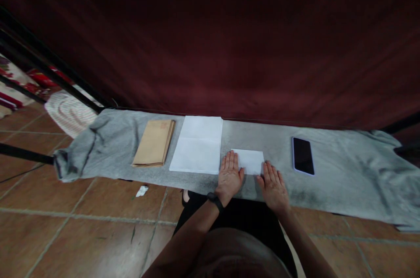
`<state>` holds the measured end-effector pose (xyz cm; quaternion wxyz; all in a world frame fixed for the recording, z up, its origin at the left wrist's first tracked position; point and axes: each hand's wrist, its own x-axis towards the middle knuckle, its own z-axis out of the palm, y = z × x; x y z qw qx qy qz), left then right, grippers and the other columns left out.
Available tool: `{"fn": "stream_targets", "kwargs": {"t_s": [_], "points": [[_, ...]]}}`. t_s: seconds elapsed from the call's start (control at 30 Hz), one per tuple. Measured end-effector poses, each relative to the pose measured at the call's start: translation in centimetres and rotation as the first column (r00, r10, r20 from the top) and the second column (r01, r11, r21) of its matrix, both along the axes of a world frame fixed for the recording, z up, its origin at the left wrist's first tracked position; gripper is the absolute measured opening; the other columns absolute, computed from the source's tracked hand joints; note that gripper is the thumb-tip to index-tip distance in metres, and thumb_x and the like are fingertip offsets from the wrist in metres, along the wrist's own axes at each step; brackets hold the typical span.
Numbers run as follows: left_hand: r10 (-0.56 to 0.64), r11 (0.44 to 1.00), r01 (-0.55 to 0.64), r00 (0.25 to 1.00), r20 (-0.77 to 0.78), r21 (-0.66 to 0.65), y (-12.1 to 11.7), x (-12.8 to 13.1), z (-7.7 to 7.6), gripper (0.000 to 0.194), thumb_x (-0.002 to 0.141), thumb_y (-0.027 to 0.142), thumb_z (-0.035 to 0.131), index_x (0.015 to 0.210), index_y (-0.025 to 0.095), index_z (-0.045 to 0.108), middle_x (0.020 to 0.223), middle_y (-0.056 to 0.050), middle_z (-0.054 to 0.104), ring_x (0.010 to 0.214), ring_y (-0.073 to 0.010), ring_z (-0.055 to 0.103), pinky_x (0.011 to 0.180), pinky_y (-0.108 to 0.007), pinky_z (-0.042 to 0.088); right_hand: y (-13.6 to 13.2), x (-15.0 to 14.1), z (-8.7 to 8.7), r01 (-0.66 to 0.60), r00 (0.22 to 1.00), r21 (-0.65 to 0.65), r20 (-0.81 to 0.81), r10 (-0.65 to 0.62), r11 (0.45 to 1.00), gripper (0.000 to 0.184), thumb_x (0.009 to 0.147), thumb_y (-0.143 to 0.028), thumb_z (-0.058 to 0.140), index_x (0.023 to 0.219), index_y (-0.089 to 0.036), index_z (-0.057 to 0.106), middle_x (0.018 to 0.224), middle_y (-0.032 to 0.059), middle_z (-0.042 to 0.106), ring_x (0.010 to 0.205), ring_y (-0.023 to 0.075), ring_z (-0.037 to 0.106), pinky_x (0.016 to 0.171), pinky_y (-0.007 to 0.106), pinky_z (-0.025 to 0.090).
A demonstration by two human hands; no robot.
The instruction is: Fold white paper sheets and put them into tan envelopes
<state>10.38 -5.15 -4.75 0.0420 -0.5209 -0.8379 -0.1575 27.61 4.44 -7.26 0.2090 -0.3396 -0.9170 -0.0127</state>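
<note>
A small folded white paper (251,160) lies on a grey cloth-covered bench (344,168). My left hand (230,174) lies flat on the paper's left edge, fingers stretched out; a black band sits on that wrist. My right hand (273,183) rests flat at the paper's near right corner, fingers together and extended. Neither hand grips anything.
A stack of white sheets (197,144) lies left of the hands, and a stack of brown envelopes (154,143) further left. A dark phone (302,155) lies to the right. A dark red curtain hangs behind. Tiled floor below holds a white scrap (142,191).
</note>
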Motion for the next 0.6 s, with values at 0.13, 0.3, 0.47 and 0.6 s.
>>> {"fn": "stream_targets", "kwargs": {"t_s": [0.13, 0.3, 0.47, 0.6], "points": [[0.000, 1.000, 0.000, 1.000, -0.010, -0.005, 0.0, 0.0, 0.0, 0.066, 0.100, 0.038, 0.038, 0.155, 0.006, 0.024, 0.162, -0.018, 0.029, 0.152, -0.0267, 0.022, 0.122, -0.047, 0.026, 0.1, 0.3, 0.0, -0.001, 1.000, 0.008, -0.013, 0.001, 1.000, 0.062, 0.105, -0.042, 0.028, 0.160, -0.015, 0.019, 0.156, 0.0172, 0.042, 0.141, 0.0311, 0.042, 0.115, 0.050, 0.032], [0.002, 1.000, -0.002, 1.000, -0.007, -0.017, 0.1, 0.0, 0.0, 0.065, 0.100, 0.038, 0.039, 0.154, 0.005, 0.027, 0.161, -0.018, 0.030, 0.152, -0.0267, 0.022, 0.123, -0.047, 0.026, -0.3, -0.8, 0.8, -0.023, 1.000, -0.017, -0.010, 0.022, 1.000, 0.060, 0.105, -0.041, 0.029, 0.160, -0.016, 0.019, 0.159, 0.0152, 0.037, 0.145, 0.0300, 0.037, 0.116, 0.051, 0.031], [-0.015, 1.000, 0.015, 1.000, -0.014, -0.004, -0.2, -0.2, 0.1, 0.063, 0.100, 0.036, 0.039, 0.154, 0.008, 0.029, 0.161, -0.016, 0.031, 0.151, -0.0259, 0.024, 0.122, -0.048, 0.028, -1.3, -2.9, 1.5, -0.108, 0.993, -0.051, 0.045, 0.110, 0.993, 0.053, 0.105, -0.033, 0.031, 0.155, -0.017, 0.034, 0.159, 0.0130, 0.036, 0.144, 0.0275, 0.039, 0.117, 0.049, 0.032], [-0.020, 1.000, 0.020, 1.000, -0.012, -0.005, -0.7, -0.1, 0.3, 0.058, 0.101, 0.035, 0.038, 0.152, 0.008, 0.033, 0.160, -0.016, 0.034, 0.150, -0.0257, 0.028, 0.121, -0.046, 0.030, -1.7, -3.2, 1.3, -0.132, 0.989, -0.030, 0.060, 0.134, 0.991, 0.051, 0.104, -0.031, 0.038, 0.153, -0.019, 0.038, 0.158, 0.0137, 0.038, 0.144, 0.0281, 0.040, 0.116, 0.050, 0.033]]}}
